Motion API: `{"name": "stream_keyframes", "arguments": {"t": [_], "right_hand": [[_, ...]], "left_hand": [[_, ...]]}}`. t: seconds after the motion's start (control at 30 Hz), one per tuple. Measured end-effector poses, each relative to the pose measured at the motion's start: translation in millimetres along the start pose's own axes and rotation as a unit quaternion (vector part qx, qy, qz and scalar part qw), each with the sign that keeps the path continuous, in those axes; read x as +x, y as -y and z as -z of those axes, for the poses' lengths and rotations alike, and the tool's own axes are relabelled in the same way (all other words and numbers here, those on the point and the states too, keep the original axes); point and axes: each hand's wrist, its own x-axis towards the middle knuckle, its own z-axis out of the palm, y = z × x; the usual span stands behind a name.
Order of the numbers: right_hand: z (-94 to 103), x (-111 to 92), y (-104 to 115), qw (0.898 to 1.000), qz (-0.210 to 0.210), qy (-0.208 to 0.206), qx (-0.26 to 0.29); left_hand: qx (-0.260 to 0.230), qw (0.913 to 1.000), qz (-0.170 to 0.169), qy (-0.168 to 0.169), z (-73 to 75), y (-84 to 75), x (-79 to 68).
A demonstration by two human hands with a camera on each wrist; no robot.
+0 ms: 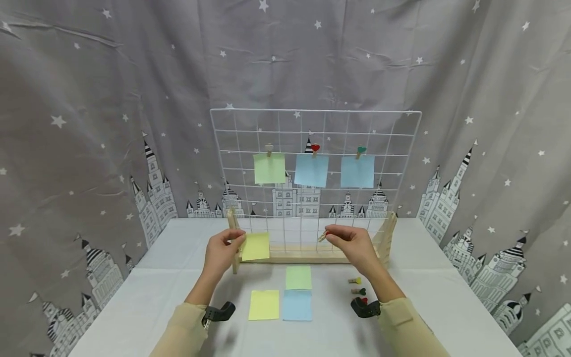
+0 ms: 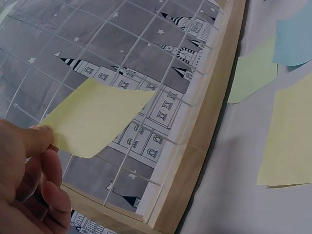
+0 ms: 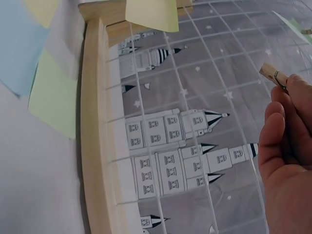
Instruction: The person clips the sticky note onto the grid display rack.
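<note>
Between thumb and fingers my left hand pinches a yellow sticky note by its left edge, in front of the lower left of a white wire grid. My right hand pinches a small wooden clothespin with a red end, before the grid's lower right. In the right wrist view the clothespin's wooden tip points away from the fingers. Higher on the grid hang a green note and two blue notes, each held by a heart clothespin.
A wooden stand supports the grid. On the white table lie a green note, a blue note and a yellow note. Several clothespins lie near my right wrist. A grey curtain hangs behind.
</note>
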Motion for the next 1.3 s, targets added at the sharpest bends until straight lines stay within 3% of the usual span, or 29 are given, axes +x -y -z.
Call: {"name": "stream_keyframes", "arguments": {"t": [0.57,1.3], "right_hand": [[-24.1,14.9,20.1,1.0,0.014,0.006,0.02],[-73.3,42.1,49.2,0.998,0.033,-0.043,0.011]], "left_hand": [[-0.024,0.9993,-0.026,0.009,7.3,-16.1,10.8],[-0.02,0.9981,-0.056,0.012,10.8,-36.4,20.5]]}}
